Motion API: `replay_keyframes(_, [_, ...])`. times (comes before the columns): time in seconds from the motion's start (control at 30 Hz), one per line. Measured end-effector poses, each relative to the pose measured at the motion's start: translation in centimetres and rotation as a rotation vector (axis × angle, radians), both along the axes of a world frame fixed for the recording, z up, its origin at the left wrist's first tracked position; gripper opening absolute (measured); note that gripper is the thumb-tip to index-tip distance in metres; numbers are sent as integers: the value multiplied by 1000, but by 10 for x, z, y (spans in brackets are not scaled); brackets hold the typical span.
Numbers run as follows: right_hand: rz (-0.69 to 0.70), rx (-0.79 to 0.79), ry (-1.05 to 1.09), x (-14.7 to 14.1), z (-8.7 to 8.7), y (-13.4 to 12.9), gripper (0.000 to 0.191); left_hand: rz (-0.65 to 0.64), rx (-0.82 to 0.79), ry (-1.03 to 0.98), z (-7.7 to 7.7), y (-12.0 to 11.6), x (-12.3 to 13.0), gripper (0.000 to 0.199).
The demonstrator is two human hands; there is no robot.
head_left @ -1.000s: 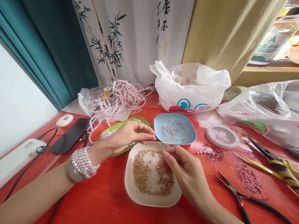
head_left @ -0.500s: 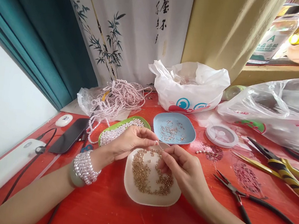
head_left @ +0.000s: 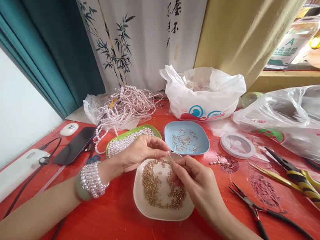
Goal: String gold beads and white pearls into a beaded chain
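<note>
My left hand [head_left: 141,151] is closed in a pinch over the far edge of the white dish [head_left: 161,214], with a tiny pale bead [head_left: 168,153] at its fingertips. Opposite it, my right hand [head_left: 195,176] pinches a thin metal pin [head_left: 171,158] that reaches toward this bead. Whether the pin passes through the bead is too small to tell. Below both hands, small gold beads [head_left: 151,184] lie loose in the dish. Pearl bracelets [head_left: 93,179] circle my left wrist. Behind my left hand, a green tray [head_left: 112,145] holds pale pearl beads.
A blue dish [head_left: 173,127] with metal pins stands behind the hands. Pearl strands [head_left: 129,102] are heaped at back left, near a phone [head_left: 74,146] and a power bank [head_left: 1,181]. Pliers [head_left: 251,207], tweezers [head_left: 276,176] and a round clear box [head_left: 237,146] lie right; plastic bags [head_left: 204,98] stand behind.
Both hands keep almost the same pinch over the white dish. The pale bead at the left fingertips shows slightly more clearly now; the view has shifted a little.
</note>
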State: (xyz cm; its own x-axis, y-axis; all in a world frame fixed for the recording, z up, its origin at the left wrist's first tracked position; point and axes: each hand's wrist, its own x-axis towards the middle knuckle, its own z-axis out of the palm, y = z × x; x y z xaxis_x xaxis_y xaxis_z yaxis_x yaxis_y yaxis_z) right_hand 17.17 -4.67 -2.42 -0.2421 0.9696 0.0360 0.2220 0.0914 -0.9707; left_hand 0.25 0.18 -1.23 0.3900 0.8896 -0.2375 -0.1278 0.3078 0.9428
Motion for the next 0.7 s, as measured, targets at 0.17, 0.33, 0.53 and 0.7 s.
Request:
replay_keyframes(0.17, [3,4,-4,0,0,-1,22,9,-12,-7,0,0,0,17])
replay_keyframes(0.33, [-4,-15,-2,0,0,-1,23,-2,34,25,1,-1,0,18])
replay_keyframes(0.53, [-4,-5,1,0,0,0,23,-19,416,322,6,-3,0,14])
replay_keyframes(0.7, [2,3,-4,0,0,0,22,-36,531,391,9,-5,1,15])
